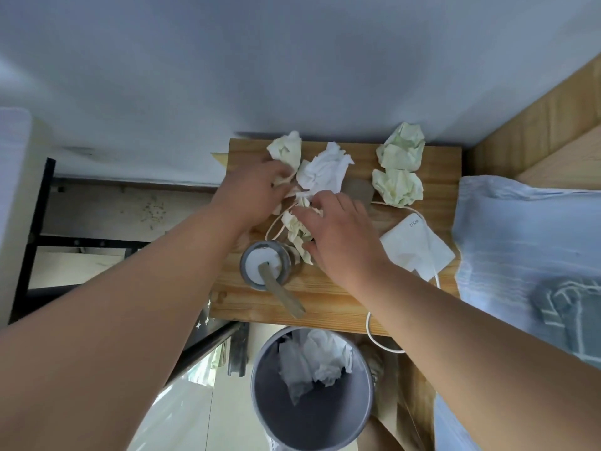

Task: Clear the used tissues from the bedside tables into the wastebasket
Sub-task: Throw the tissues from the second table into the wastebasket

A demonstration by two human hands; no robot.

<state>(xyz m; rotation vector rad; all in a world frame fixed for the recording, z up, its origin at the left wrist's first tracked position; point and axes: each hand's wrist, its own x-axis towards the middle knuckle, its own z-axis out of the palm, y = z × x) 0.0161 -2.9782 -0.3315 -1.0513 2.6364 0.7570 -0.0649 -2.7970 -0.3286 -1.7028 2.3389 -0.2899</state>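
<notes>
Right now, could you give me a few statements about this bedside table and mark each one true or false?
1. The wastebasket already holds crumpled tissue. True.
2. Both hands are on tissues on the table. True: the left hand and right hand are among the tissues.
3. The wastebasket stands on the table. False: it stands on the floor in front of the table.
4. The two pale green tissues at the far right of the table are being held. False: no hand touches them.
5. The cup is empty. False: a flat stick leans out of it.
</notes>
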